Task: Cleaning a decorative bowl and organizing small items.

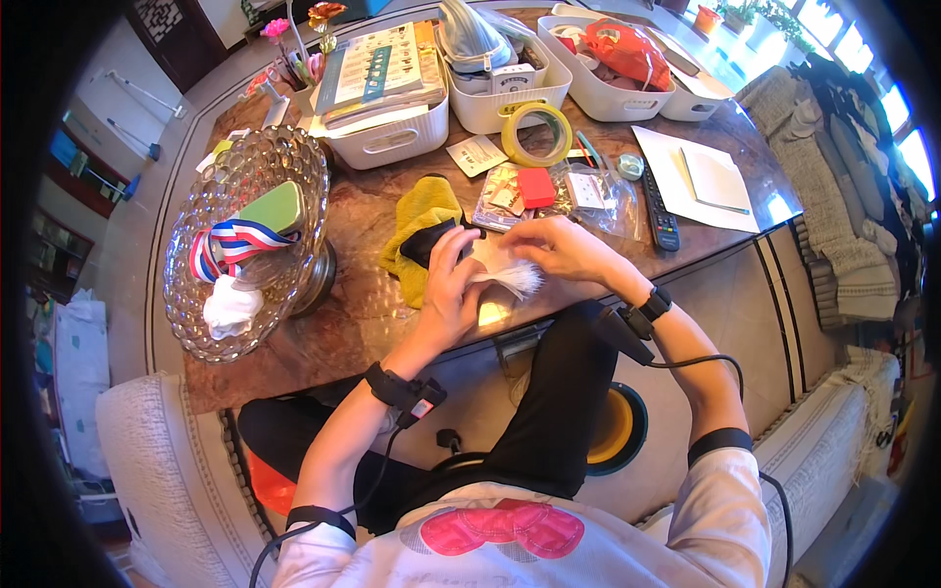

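A small white thing with a feathery, frayed edge (pixel 515 278) is between my hands, low over the front of the table; its exact kind does not show. My left hand (pixel 453 291) has its fingers curled and pinches the left side of it. From the right, my right hand (pixel 564 252) reaches over with bent fingers closed at its far side. The fingertips partly hide what they grip. Just beyond my left hand lies a crumpled yellow cloth (pixel 420 201) with a black piece (pixel 423 241) on it.
A glass pedestal bowl (pixel 316 176) holds a ribbon and a green case at left. White baskets (pixel 392 145) line the back. A tape roll (pixel 559 157), a red box (pixel 535 187), a remote (pixel 661 211) and paper (pixel 725 201) lie beyond my right hand. Cables run from both wrists.
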Demonstrator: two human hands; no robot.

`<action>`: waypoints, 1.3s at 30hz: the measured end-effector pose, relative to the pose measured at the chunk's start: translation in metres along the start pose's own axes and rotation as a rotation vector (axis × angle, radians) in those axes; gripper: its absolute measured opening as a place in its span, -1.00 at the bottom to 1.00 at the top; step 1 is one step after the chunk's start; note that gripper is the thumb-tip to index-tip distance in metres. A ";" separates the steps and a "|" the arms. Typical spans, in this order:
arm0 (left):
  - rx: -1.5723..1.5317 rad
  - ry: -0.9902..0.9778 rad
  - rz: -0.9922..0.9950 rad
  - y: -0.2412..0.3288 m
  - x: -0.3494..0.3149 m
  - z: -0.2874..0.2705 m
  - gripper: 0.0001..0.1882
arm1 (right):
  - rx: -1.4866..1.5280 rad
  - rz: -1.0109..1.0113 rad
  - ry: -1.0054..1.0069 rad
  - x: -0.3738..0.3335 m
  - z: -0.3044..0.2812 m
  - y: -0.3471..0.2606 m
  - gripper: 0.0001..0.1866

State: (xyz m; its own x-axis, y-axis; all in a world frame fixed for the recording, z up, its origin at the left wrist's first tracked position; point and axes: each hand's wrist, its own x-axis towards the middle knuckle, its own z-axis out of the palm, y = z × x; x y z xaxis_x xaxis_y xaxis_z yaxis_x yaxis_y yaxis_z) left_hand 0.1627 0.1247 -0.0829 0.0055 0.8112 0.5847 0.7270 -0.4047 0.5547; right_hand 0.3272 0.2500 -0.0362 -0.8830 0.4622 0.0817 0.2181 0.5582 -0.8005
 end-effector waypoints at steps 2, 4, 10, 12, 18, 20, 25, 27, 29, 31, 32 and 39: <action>0.007 0.007 0.024 0.008 0.008 -0.002 -0.79 | 0.036 -0.035 -0.070 -0.001 -0.005 0.009 -0.78; 0.018 0.015 0.047 0.008 0.010 -0.003 -0.78 | -0.019 -0.092 -0.069 0.000 -0.006 0.012 -0.79; -0.126 -0.119 -0.090 -0.004 0.002 0.000 -0.80 | -0.134 -0.198 0.248 -0.005 -0.008 -0.021 -0.77; -0.126 -0.106 -0.073 -0.003 0.002 0.000 -0.85 | -0.265 -0.229 0.059 -0.010 -0.006 -0.022 -0.75; -0.141 -0.113 -0.093 0.001 0.005 0.003 -0.88 | -0.188 -0.208 0.066 -0.019 -0.007 -0.007 -0.89; -0.145 -0.122 -0.116 0.002 0.005 0.002 -0.87 | -0.230 -0.287 0.143 -0.020 -0.007 -0.005 -0.89; -0.185 -0.112 -0.163 0.002 0.005 0.004 -0.87 | -0.241 -0.209 0.169 -0.026 -0.010 -0.009 -0.89; -0.175 -0.141 -0.205 0.002 0.005 0.003 -0.76 | -0.254 -0.194 0.183 -0.029 -0.011 -0.005 -0.90; -0.233 -0.089 -0.226 0.006 0.006 0.004 -0.68 | -0.137 -0.115 0.162 -0.031 -0.009 -0.003 -0.73; -0.292 -0.038 -0.246 0.010 0.007 0.001 -0.60 | -0.208 -0.066 0.215 -0.035 -0.010 -0.013 -0.52; -0.311 -0.068 -0.297 0.013 0.009 -0.001 -0.56 | -0.281 -0.015 0.271 -0.036 -0.009 -0.018 -0.29; -0.250 -0.085 -0.235 0.007 0.005 0.016 -0.49 | 0.012 -0.020 0.062 -0.035 0.029 0.003 0.13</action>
State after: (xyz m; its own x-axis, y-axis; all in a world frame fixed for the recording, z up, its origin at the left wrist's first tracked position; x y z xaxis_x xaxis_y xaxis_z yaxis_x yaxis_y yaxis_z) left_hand 0.1788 0.1324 -0.0853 -0.0773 0.9222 0.3789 0.5250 -0.2854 0.8018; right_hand 0.3469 0.2151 -0.0586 -0.8598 0.4928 0.1338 0.1955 0.5597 -0.8053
